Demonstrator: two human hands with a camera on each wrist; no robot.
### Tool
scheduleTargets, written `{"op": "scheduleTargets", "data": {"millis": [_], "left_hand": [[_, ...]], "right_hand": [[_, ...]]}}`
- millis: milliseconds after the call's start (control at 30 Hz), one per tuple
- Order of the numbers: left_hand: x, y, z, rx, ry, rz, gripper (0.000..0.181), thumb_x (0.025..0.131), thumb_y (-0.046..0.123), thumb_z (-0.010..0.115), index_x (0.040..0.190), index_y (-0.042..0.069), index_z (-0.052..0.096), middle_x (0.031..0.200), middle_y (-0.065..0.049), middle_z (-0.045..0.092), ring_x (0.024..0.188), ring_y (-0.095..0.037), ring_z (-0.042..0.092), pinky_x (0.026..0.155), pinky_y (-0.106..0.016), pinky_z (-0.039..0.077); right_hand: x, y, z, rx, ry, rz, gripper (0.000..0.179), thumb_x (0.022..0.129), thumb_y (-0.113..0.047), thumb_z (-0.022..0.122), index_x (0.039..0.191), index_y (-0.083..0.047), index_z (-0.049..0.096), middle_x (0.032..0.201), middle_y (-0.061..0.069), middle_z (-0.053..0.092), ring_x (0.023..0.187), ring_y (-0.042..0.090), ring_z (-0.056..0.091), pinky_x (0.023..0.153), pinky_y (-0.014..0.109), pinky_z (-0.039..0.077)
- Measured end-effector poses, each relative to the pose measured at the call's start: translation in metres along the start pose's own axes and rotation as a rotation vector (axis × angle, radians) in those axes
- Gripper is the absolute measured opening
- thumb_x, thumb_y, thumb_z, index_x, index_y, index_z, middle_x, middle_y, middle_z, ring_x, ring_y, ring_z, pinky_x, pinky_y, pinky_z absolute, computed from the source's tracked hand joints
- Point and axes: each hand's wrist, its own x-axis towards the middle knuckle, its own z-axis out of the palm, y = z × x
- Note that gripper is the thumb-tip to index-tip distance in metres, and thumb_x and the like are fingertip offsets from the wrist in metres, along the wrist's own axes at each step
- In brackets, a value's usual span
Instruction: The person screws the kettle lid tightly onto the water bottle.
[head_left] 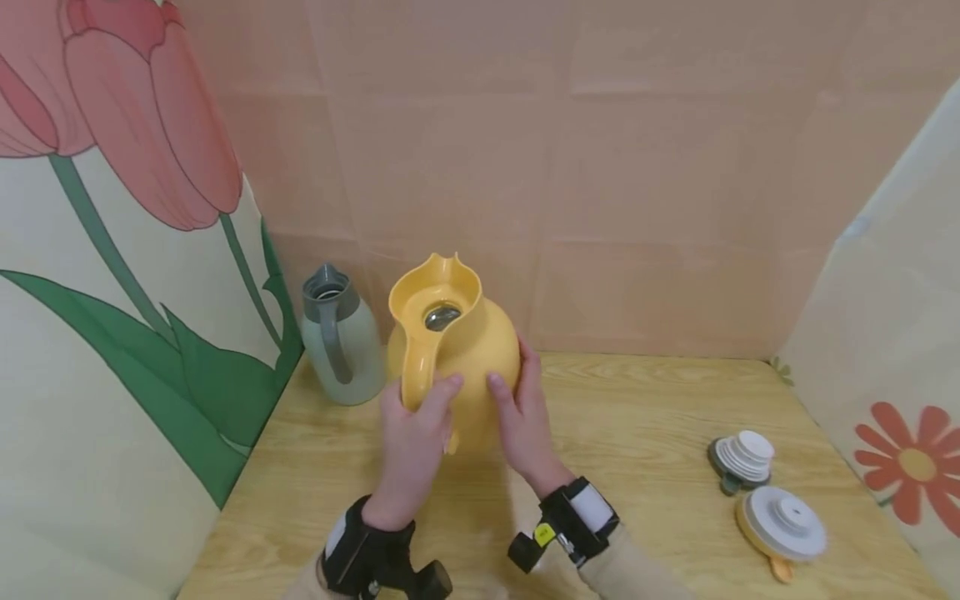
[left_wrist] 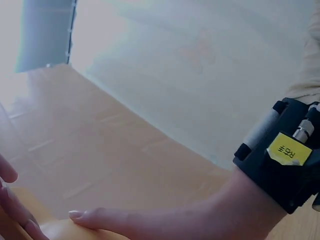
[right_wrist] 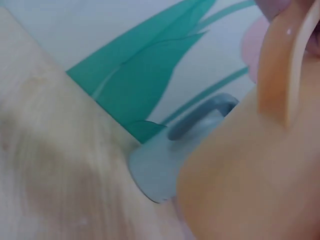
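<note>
A yellow thermos jug (head_left: 480, 358) without its lid is tilted above the wooden table, its round mouth facing up toward the head camera. My left hand (head_left: 412, 437) grips the handle low down, thumb lying along it. Against the jug's right side, my right hand (head_left: 528, 425) holds the rounded body, with its thumb on the near face and the fingers partly hidden behind. The left wrist view catches the right hand (left_wrist: 160, 217) on the yellow body. In the right wrist view the jug's body (right_wrist: 240, 175) and handle (right_wrist: 276, 75) fill the right side.
A pale green thermos jug (head_left: 348, 350) with a grey top and handle stands at the back left. On the right of the wooden table (head_left: 622, 433) lie a grey-green lid with a white stepped underside (head_left: 742, 458) and a yellow lid with a white disc (head_left: 786, 525). Printed sheets border the table.
</note>
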Motion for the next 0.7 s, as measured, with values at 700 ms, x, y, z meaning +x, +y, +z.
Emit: {"op": "scheduleTargets", "data": {"millis": [700], "left_hand": [[-0.009, -0.074, 0.051, 0.042, -0.103, 0.036, 0.014, 0.091, 0.008, 0.073, 0.091, -0.005, 0.067, 0.073, 0.002, 0.06, 0.064, -0.013, 0.057, 0.059, -0.025, 0.049]], "right_hand": [[-0.001, 0.01, -0.067, -0.081, -0.031, 0.292, 0.061, 0.108, -0.05, 0.045, 0.161, -0.028, 0.024, 0.159, 0.003, 0.035, 0.138, 0.026, 0.044, 0.107, 0.05, 0.041]]}}
